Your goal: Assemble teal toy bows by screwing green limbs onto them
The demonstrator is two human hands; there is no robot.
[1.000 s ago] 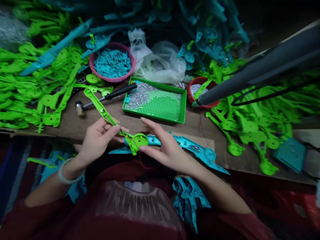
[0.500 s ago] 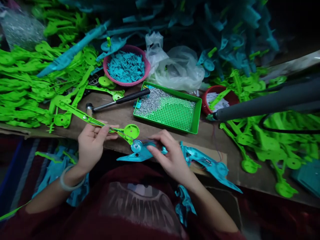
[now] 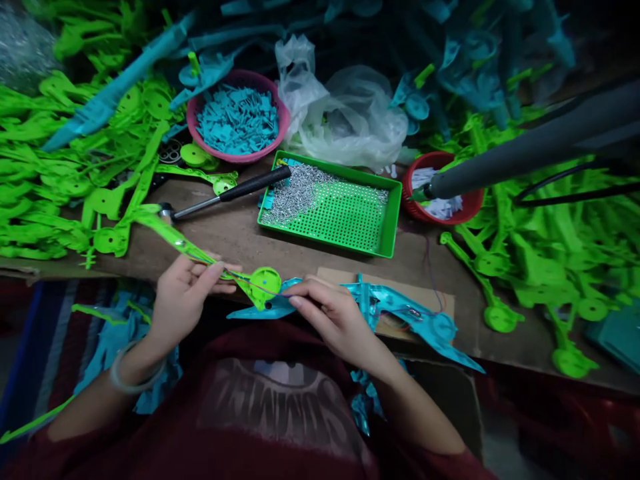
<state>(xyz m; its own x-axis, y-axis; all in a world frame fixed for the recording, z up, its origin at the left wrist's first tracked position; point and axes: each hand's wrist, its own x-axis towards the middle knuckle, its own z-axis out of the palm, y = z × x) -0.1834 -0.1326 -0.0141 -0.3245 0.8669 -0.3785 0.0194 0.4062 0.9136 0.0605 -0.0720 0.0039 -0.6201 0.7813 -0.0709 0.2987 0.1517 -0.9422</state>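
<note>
My left hand [image 3: 185, 293] is closed on a long green plastic part [image 3: 170, 233] with a round cup at its near end, thumb on top. Thin coloured wires [image 3: 255, 285] run along its channel and out past the cup. Between thumb and finger, my right hand [image 3: 335, 310] pinches the free end of these wires. A blue plastic part [image 3: 415, 317] with pointed ends lies at the bench edge, partly beneath the green part and my right hand. A thin wire also rises from it toward the red basket.
A hammer [image 3: 225, 193] rests against a green perforated tray [image 3: 330, 240] of small screws. Behind stand a pink bowl [image 3: 283, 127] of blue pieces and a clear plastic bag [image 3: 360, 120]. A red basket [image 3: 467, 212] sits under a grey arm [image 3: 530, 150]. Green parts [image 3: 545, 267] heap both sides.
My right hand has closed its fingers on the wire end and draws it out past the cup. The green part has shifted slightly right, over the blue part. The whole view has moved a little.
</note>
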